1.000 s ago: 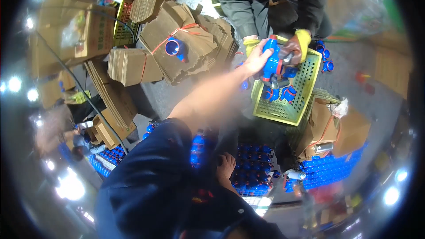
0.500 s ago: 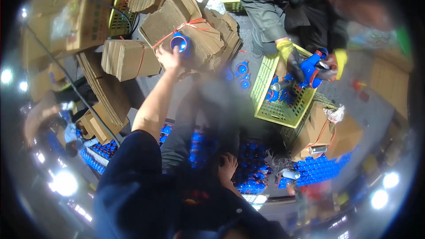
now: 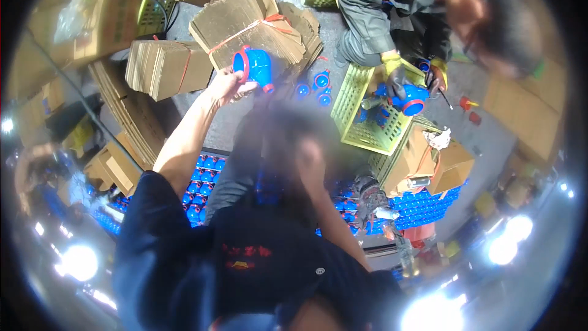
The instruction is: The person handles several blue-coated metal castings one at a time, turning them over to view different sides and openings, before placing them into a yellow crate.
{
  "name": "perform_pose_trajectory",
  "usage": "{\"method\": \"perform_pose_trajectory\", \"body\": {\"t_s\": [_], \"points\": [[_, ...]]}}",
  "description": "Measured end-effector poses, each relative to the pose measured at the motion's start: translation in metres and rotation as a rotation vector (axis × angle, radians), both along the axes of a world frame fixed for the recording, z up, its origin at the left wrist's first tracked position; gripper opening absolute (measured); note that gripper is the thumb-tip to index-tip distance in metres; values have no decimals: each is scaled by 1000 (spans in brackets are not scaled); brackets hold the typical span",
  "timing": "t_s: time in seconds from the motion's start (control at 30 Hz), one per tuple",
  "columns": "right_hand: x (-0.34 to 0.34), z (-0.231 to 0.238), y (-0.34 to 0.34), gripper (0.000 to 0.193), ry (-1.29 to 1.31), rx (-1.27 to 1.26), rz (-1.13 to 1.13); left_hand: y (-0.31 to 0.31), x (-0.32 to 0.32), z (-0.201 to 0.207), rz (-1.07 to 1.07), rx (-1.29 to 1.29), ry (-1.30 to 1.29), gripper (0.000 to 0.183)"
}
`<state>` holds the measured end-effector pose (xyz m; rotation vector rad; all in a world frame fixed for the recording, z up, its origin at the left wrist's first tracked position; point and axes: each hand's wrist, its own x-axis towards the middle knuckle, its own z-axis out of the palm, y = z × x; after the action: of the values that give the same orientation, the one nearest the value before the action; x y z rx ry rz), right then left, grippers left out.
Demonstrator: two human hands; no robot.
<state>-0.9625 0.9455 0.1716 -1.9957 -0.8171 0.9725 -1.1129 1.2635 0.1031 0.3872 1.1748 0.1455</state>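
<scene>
My left hand grips a blue valve body with red rims, its round opening turned toward the hand. It is held up in front of a tied bundle of flat cardboard. My right hand is raised over my lap, and a dark blur hides its fingers. Several similar blue pieces lie on the floor beyond it. Across from me, a person in yellow-cuffed gloves holds another blue valve body and a thin tool over a yellow-green crate.
Rows of blue parts stand beside my legs, with more rows at right. A cardboard stack lies left of the bundle. An open carton and a spray can are at right. A dark cable crosses the left side.
My left hand has lifted the blue valve body off the cardboard bundle and turned it sideways. My right hand has risen from beside my lap. The other person's hands have lowered slightly.
</scene>
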Motion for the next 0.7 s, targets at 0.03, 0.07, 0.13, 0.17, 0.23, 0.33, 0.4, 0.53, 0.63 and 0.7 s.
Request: {"method": "perform_pose_trajectory", "body": {"t_s": [0.03,0.07,0.13,0.17,0.23,0.33,0.4,0.53,0.63,0.7], "points": [[11,16,38,47,112,86,-35,-2,7,48,1,11,-58,23],[19,41,76,53,228,169,-68,-9,15,90,2,21,-112,22],[34,96,132,64,93,336,43,-20,13,127,45,40,-189,30],[39,114,144,66,63,394,126,-26,11,147,53,35,-215,30],[46,154,164,62,-17,531,290,-34,9,188,73,75,-238,33],[49,187,173,51,-212,721,527,-54,-3,236,79,128,-273,33],[49,213,170,44,-182,774,531,-72,-7,268,81,179,-247,52],[47,270,145,35,385,558,78,-106,-9,329,79,199,-274,77],[44,298,135,32,538,626,-14,-143,-29,334,155,283,-163,72],[43,314,127,33,546,648,4,-162,-22,344,302,397,-212,65]]}}
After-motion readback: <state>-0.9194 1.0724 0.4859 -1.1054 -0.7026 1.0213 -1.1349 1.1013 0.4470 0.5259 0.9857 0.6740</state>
